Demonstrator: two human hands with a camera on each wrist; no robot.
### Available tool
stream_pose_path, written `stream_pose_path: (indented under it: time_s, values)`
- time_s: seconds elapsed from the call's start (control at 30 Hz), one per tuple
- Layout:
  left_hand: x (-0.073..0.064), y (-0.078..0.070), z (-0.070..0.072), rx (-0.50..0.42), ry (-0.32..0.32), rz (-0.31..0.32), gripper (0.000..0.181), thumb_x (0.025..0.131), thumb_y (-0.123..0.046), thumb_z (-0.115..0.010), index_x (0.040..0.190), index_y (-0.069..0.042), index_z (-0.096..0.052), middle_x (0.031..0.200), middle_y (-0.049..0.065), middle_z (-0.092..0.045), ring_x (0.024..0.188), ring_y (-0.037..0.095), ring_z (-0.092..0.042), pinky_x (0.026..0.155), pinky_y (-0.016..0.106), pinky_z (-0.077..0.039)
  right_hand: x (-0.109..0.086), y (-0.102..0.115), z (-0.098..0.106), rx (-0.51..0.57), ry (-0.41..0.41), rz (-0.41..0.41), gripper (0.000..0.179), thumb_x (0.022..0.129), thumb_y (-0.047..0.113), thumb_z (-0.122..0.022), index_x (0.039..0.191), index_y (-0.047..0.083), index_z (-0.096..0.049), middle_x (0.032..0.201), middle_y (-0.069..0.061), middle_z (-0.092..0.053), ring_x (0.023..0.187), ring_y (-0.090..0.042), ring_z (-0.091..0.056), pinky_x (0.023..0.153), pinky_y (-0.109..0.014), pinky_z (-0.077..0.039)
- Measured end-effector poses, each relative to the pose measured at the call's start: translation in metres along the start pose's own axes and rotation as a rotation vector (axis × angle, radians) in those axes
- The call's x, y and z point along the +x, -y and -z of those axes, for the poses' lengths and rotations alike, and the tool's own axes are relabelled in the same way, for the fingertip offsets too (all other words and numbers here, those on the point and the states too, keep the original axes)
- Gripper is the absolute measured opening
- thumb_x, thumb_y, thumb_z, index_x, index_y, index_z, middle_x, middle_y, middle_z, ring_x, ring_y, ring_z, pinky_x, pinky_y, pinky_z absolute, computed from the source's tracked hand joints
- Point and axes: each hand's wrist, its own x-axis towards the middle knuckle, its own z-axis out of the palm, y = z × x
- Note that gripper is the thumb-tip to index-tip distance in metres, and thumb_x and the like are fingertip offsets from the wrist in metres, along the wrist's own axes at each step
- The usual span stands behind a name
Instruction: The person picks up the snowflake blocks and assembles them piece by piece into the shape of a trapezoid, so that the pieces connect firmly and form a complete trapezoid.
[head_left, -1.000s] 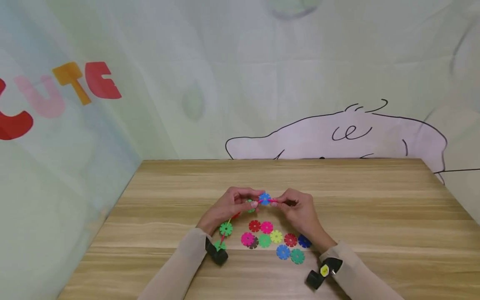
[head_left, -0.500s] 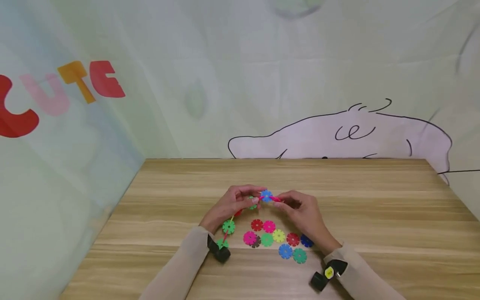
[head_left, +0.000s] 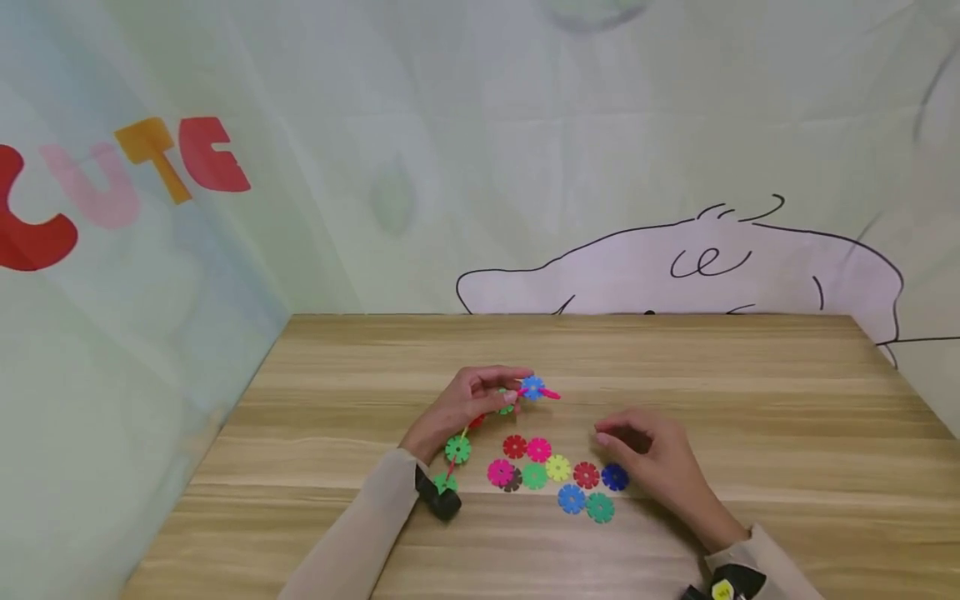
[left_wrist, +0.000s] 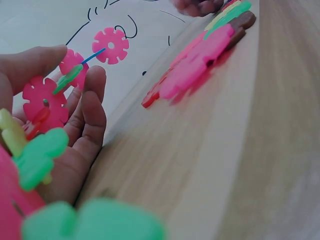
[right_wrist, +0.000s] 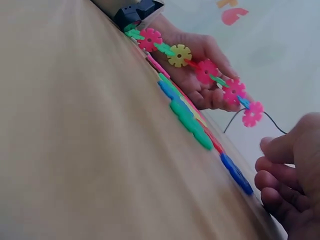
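Note:
My left hand (head_left: 465, 410) pinches a chain of interlocking notched plastic discs (head_left: 458, 450) between thumb and fingers, raised above the table. The chain alternates colours and hangs back past the left wrist. At its free end are a blue disc (head_left: 532, 387) and a pink disc (right_wrist: 252, 120), both clear of the fingertips. My right hand (head_left: 663, 458) holds nothing; its fingers are loosely bent, just above and right of a dark blue disc (head_left: 615, 477). In the left wrist view a bit of the right hand (left_wrist: 197, 7) shows at the top.
Several loose discs lie flat between the hands, among them a red disc (head_left: 587, 476), a yellow disc (head_left: 557, 467), a light blue disc (head_left: 572, 499) and a teal disc (head_left: 600, 507). One pink disc (head_left: 501, 473) overlaps a dark brown one. A printed cloth hangs behind the wooden table (head_left: 360, 358).
My right hand has let go of the pink disc at the chain's end and moved right and toward me, near the dark blue disc. The left hand keeps its hold almost in place.

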Motion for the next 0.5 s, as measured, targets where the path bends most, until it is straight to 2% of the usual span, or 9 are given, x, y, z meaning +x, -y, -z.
stream_pose_path:
  time_s: [0.07, 0.17, 0.3, 0.4, 0.5]
  values:
    - [0.000, -0.001, 0.000, -0.004, 0.000, -0.001, 0.043, 0.105, -0.025, -0.068, 0.147, -0.016, -0.066, 0.143, 0.013, -0.069, 0.107, 0.018, -0.076, 0.099, 0.023, -0.057, -0.007, -0.003, 0.005, -0.005, 0.040, 0.065, 0.016, 0.095, 0.006, -0.080, 0.108, 0.015, -0.080, 0.100, 0.005, -0.081, 0.087, -0.001, -0.070, 0.077, -0.022, -0.059]
    - [-0.001, -0.001, -0.001, 0.005, -0.002, -0.005, 0.043, 0.105, -0.024, -0.069, 0.147, -0.016, -0.067, 0.143, 0.012, -0.069, 0.112, 0.016, -0.073, 0.093, 0.020, -0.056, -0.014, -0.004, 0.012, -0.050, 0.143, 0.146, 0.034, 0.088, 0.000, -0.082, 0.118, 0.015, -0.076, 0.106, 0.009, -0.079, 0.094, -0.002, -0.069, 0.083, -0.024, -0.059]
    - [-0.001, -0.002, -0.001, 0.021, -0.008, -0.012, 0.043, 0.105, -0.023, -0.069, 0.147, -0.016, -0.067, 0.145, 0.011, -0.069, 0.120, 0.015, -0.068, 0.087, 0.019, -0.054, -0.017, 0.000, 0.016, -0.110, 0.258, 0.168, 0.056, 0.081, -0.002, -0.085, 0.130, 0.019, -0.070, 0.111, 0.015, -0.071, 0.100, -0.001, -0.063, 0.094, -0.025, -0.058]
    - [-0.001, -0.001, -0.001, 0.004, -0.006, -0.015, 0.043, 0.105, -0.022, -0.069, 0.147, -0.015, -0.067, 0.148, 0.010, -0.068, 0.118, 0.017, -0.070, 0.093, 0.019, -0.055, -0.017, 0.002, 0.015, -0.101, 0.262, 0.164, 0.059, 0.078, -0.005, -0.086, 0.130, 0.018, -0.070, 0.106, 0.014, -0.068, 0.097, -0.002, -0.060, 0.093, -0.025, -0.056]
    - [-0.001, 0.000, -0.001, -0.009, 0.003, -0.017, 0.044, 0.105, -0.022, -0.069, 0.148, -0.013, -0.066, 0.152, 0.009, -0.066, 0.122, 0.018, -0.071, 0.103, 0.021, -0.054, -0.017, 0.001, 0.013, -0.078, 0.208, 0.164, 0.056, 0.076, -0.008, -0.087, 0.124, 0.016, -0.072, 0.101, 0.013, -0.068, 0.093, -0.002, -0.060, 0.087, -0.023, -0.056]
